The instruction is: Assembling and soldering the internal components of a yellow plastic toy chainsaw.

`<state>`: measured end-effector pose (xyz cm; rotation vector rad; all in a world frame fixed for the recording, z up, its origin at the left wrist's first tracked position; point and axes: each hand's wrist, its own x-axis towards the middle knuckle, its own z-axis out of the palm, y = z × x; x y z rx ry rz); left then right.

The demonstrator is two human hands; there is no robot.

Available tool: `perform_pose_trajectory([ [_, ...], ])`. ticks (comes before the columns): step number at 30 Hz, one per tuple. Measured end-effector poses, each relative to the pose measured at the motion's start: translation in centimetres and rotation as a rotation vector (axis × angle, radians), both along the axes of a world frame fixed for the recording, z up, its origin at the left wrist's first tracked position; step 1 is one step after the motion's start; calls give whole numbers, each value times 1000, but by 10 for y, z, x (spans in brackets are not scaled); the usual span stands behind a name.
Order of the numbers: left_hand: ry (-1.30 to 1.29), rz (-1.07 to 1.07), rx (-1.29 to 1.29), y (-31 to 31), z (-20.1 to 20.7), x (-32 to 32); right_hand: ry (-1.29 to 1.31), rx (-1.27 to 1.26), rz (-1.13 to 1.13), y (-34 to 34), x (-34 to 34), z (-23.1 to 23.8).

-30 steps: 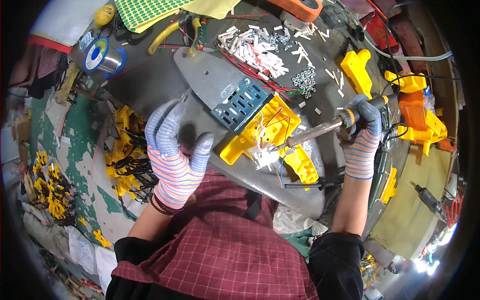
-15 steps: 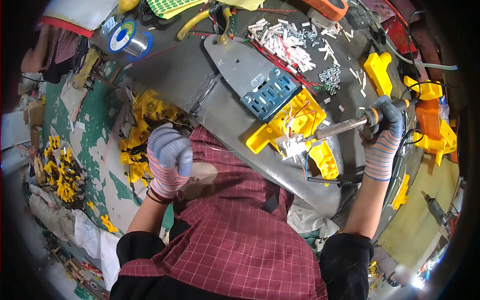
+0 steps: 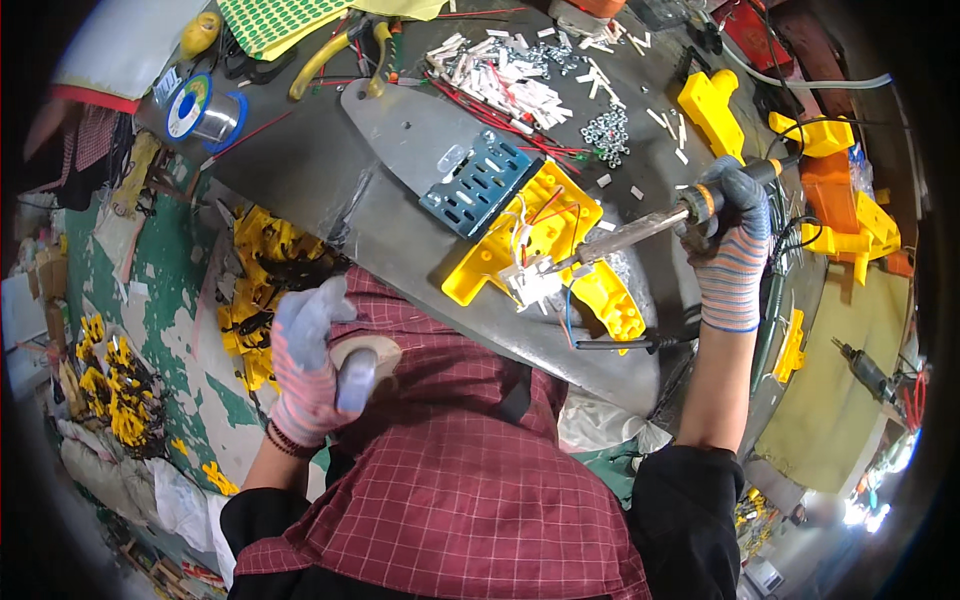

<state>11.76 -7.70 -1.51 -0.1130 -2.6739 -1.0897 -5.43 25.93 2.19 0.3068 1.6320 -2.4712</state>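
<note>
My right hand, in a striped knit glove with grey fingers, is closed around the handle of a soldering iron. The iron points left and down, its tip at or just above a small white part with thin wires. That part sits at a yellow plastic housing half, which lies hollow side up against a blue slotted metal plate. In the same kind of glove, my left hand is raised left of the table edge, thumb and fingers apart, nothing in it.
White sleeves, red wires and metal nuts are scattered behind the plate. A solder wire spool and yellow-handled pliers lie at the back left. Several yellow housings are heaped beside my left hand. A black cable runs near the table edge.
My left hand has gone from curled fingers to spread ones and dropped slightly. The soldering iron stays in my right hand by the white part. The whole view has shifted, moving the table leftward.
</note>
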Motion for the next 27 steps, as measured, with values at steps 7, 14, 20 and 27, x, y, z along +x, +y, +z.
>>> perform_pose_trajectory([
  [7, 315, -147, -75, 37, 31, -50, -38, -2, -64, 5, -5, -4],
  [14, 61, -257, 302, 49, 17, -62, -43, -24, 20, 10, -7, -5],
  [20, 214, -256, 120, 48, 24, -67, -34, -23, 21, 11, -10, -7],
  [27, 246, -283, 218, 42, 13, -70, -83, 44, -61, 12, -9, -5],
])
